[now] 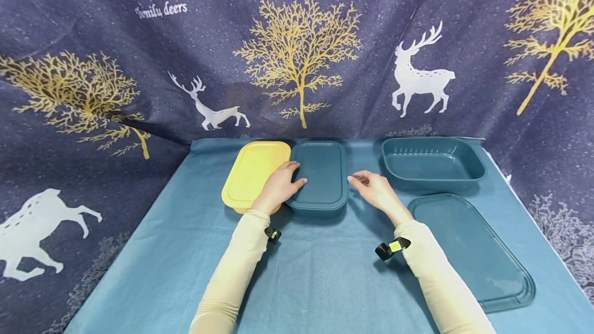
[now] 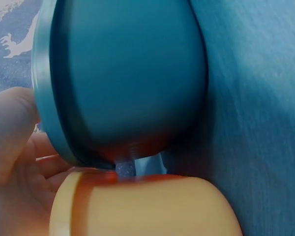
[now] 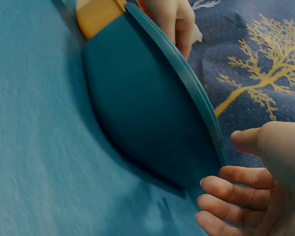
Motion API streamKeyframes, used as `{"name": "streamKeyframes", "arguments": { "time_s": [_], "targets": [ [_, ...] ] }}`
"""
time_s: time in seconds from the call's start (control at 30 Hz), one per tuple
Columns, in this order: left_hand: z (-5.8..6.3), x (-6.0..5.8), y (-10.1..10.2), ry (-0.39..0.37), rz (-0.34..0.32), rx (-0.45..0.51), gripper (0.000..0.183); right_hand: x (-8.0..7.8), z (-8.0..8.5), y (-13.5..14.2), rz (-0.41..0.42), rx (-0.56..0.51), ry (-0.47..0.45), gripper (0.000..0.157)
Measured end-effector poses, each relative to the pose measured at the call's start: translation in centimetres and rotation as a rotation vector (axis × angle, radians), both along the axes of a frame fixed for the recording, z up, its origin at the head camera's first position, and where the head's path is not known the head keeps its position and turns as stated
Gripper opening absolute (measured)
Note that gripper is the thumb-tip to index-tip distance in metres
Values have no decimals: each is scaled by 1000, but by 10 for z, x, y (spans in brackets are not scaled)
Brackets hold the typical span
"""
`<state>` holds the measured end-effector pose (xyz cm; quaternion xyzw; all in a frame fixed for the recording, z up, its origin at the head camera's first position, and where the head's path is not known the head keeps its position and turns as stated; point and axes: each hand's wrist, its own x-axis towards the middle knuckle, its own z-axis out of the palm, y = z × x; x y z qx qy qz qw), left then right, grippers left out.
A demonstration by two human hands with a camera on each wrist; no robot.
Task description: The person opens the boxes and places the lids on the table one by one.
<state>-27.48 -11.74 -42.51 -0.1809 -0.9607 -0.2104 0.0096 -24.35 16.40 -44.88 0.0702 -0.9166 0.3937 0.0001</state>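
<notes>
A teal rectangular container with a teal lid [image 1: 320, 174] stands beside a yellow lidded container [image 1: 255, 171] at the back of the table. My left hand [image 1: 280, 184] lies over the seam between them, its thumb over the teal lid. In the left wrist view, the fingers [image 2: 46, 160] show above the lid edges; whether they press is unclear. Off the teal container's right side, my right hand [image 1: 373, 187] holds nothing, its fingers loosely bent. The right wrist view shows those fingertips [image 3: 204, 199] close to the container's rim; contact is hard to tell.
At the back right stands an uncovered teal container [image 1: 433, 161]. A larger teal lid [image 1: 473, 251] lies flat in front of it, partly behind my right forearm. Blue cloth [image 1: 306, 277] covers the table, and a patterned curtain [image 1: 325, 40] hangs behind.
</notes>
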Motion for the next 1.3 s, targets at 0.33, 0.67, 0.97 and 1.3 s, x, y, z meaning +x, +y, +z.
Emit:
{"name": "streamKeyframes", "arguments": {
  "time_s": [0.33, 0.67, 0.97, 1.3],
  "targets": [
    [0, 0, -1, 13, -34, -71, 55, 4, -9, -15, 42, -14, -33, 69],
    [0, 1, -3, 33, -57, -99, 54, 5, -8, -16, 32, -20, -40, 66],
    [1, 4, -2, 53, -60, -120, 55, 3, -7, -11, 30, -20, -27, 65],
    [-1, 11, -1, 75, -78, -151, 56, 4, -5, -2, 36, -27, -25, 63]
  ]
}}
